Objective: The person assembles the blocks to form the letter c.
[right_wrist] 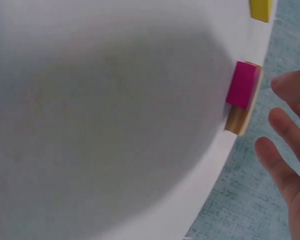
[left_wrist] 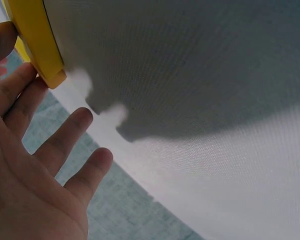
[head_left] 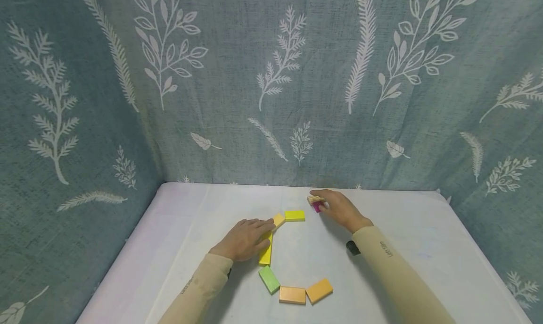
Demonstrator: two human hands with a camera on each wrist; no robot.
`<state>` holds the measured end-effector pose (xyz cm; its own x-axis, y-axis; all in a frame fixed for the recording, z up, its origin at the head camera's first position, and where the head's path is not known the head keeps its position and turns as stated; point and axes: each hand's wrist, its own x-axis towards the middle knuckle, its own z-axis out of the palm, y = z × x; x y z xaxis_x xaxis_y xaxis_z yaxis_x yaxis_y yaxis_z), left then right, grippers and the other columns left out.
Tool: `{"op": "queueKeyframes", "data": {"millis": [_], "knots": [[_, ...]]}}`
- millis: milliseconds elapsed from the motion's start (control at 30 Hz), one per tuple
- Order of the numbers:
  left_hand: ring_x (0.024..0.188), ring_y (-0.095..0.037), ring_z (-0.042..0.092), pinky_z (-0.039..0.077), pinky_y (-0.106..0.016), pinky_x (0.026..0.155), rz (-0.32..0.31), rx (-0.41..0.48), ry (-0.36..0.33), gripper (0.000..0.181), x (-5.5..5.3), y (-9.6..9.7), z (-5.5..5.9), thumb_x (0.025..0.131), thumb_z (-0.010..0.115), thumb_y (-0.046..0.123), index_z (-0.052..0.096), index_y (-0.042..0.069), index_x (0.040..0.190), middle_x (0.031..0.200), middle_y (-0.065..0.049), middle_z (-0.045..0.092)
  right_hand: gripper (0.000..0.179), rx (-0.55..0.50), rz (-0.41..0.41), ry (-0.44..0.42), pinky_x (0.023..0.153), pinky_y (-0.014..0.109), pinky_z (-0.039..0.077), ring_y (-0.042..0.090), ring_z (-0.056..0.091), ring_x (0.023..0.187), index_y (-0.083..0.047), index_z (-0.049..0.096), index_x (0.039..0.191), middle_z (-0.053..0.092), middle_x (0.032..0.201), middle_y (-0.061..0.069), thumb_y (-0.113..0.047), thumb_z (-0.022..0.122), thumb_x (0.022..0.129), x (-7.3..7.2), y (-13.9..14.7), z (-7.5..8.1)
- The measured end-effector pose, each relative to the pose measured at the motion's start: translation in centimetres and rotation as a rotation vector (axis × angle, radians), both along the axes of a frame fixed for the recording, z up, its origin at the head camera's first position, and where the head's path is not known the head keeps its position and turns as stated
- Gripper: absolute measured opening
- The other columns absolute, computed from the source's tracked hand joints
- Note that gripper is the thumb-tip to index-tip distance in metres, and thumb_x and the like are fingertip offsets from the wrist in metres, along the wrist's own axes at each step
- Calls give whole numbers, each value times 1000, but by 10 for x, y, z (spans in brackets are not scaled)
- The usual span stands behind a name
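In the head view, my left hand (head_left: 246, 239) lies over the left side of a curved row of blocks. Its thumb rests across a yellow block (head_left: 265, 257), and a fingertip reaches a light orange block (head_left: 278, 220). Up close, the left wrist view has the thumb and fingertips against the yellow block (left_wrist: 37, 40), the other fingers spread. My right hand (head_left: 342, 211) is by a magenta block (head_left: 317, 207) and a plain wooden block (head_left: 313, 199) lying together. In the right wrist view its fingers stand spread, apart from the magenta block (right_wrist: 242, 85).
A bright yellow block (head_left: 294, 215) lies between the hands. Nearer the front, the curve holds a green block (head_left: 269, 280) and two orange blocks, one left (head_left: 292, 295) and one right (head_left: 319, 291). A patterned curtain (head_left: 237, 126) surrounds the white table (head_left: 403, 239).
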<state>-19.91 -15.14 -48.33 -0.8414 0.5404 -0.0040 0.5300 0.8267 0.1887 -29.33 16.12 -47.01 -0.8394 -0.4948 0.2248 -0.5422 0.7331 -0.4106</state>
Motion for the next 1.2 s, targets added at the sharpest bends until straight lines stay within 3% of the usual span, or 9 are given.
{"op": "queueKeyframes", "data": {"millis": [233, 633, 1200], "knots": [[138, -26, 48, 39, -50, 114, -11, -3, 17, 46, 0, -2, -1, 105, 55, 35, 53, 19, 148, 154, -1, 49, 51, 58, 3, 6, 105, 47, 50, 28, 65, 117, -8, 65, 135, 68, 130, 9, 2, 77, 86, 0, -4, -7], [138, -26, 48, 39, -50, 114, -1, -3, 20, 46, 1, -1, -1, 105, 54, 35, 54, 18, 147, 154, -1, 49, 50, 90, 10, 38, 106, 46, 49, 28, 63, 121, -9, 67, 133, 68, 130, 8, 3, 78, 85, -1, -2, -12], [138, -25, 48, 39, -51, 113, -2, -5, 17, 45, 1, 0, -1, 105, 54, 35, 54, 19, 147, 154, 0, 49, 39, 149, 2, 12, 103, 46, 51, 26, 64, 113, -11, 72, 126, 68, 129, 8, -3, 76, 88, 4, -2, -9]]}}
